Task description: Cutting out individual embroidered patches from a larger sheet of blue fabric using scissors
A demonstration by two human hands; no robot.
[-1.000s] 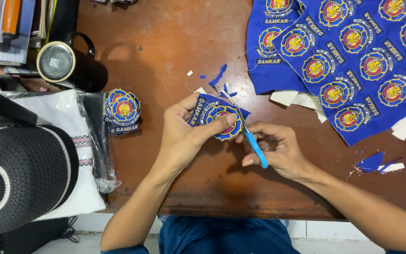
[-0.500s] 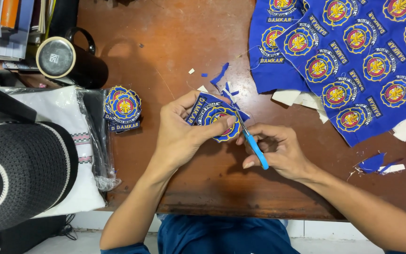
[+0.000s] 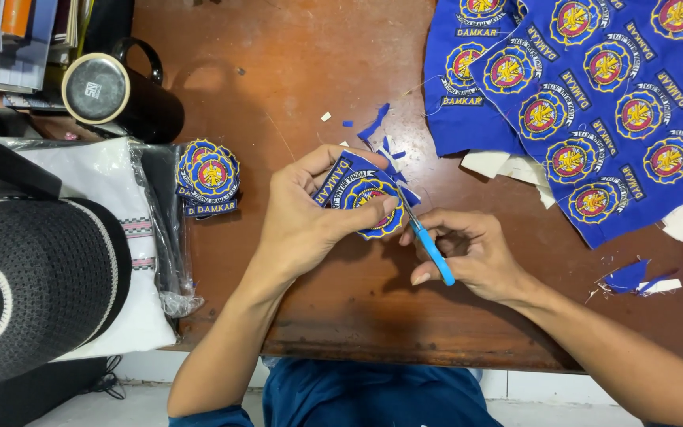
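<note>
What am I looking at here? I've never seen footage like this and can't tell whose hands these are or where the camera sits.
The camera is worn on a person's head and looks down, so both hands are that person's own. The left hand pinches a round blue embroidered patch. The right hand holds a small blue-handled cutter with its tip at the patch's edge. They work over a brown wooden table. To the right lies a blue cloth sheet covered with uncut patches; a stack of finished patches lies to the left, with blue scraps above the hands. A black mug and a black cap are at the left.
</note>
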